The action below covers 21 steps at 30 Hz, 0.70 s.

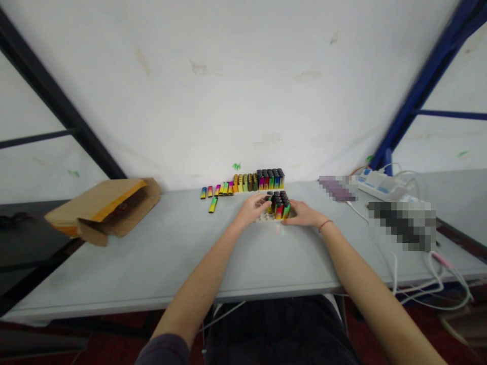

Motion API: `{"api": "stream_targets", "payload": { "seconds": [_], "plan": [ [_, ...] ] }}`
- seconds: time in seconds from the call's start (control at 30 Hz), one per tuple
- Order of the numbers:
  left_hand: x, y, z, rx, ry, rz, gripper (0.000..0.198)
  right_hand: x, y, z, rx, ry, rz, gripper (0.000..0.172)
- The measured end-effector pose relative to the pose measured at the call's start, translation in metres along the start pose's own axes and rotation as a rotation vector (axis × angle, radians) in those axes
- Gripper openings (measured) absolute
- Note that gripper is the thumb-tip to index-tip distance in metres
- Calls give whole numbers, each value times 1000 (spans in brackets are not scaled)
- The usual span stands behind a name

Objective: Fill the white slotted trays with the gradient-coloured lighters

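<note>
Left hand (pixel 254 207) and right hand (pixel 302 214) clasp the upright lighters (pixel 279 204) on their tray (pixel 266 218); a squeeze or nudge could topple them across the surface (pixel 160 253).

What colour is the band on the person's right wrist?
Red, a thin band, seen in the head view.

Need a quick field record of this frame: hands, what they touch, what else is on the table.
left hand: on the left side of the lighter tray, fingers at a lighter top
right hand: against the tray's right side
lighter tray: upright multicoloured lighters, partly filled
lighter row: standing by the wall behind the tray
loose lighter: lying flat, left of the tray
cardboard box: open, far left
power strip: right, cables attached
</note>
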State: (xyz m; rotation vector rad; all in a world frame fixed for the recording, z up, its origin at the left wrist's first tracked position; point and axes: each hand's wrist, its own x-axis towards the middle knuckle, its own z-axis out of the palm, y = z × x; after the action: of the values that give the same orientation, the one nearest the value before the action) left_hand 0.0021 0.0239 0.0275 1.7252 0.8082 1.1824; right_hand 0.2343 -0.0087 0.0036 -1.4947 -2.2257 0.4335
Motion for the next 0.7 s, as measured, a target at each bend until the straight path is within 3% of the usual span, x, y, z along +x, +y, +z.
{"api": "stream_targets", "payload": {
  "seconds": [0.17,0.27,0.33,0.43,0.5,0.57,0.63,0.7],
  "plan": [
    [-2,-2,3,43,-56,22,28,1,1,-1,-9,-19,6,64],
    [0,1,-1,90,-26,44,33,1,1,-1,-10,-38,-3,66],
    [3,3,-9,122,58,11,28,0,1,-2,-4,-48,-11,66],
    [7,2,-34,235,299,-57,4,0,1,-2,3,-46,-10,66],
    [7,-4,-55,354,484,-59,13,0,1,-2,3,-39,-2,65],
    [6,-13,-77,409,594,-53,19,0,1,-2,0,-37,6,65],
    [3,-21,-95,535,660,-168,21,0,0,-2,0,-29,6,66],
    [1,-28,-107,657,642,-337,22,0,0,-1,4,-21,0,67]
  ]
}}
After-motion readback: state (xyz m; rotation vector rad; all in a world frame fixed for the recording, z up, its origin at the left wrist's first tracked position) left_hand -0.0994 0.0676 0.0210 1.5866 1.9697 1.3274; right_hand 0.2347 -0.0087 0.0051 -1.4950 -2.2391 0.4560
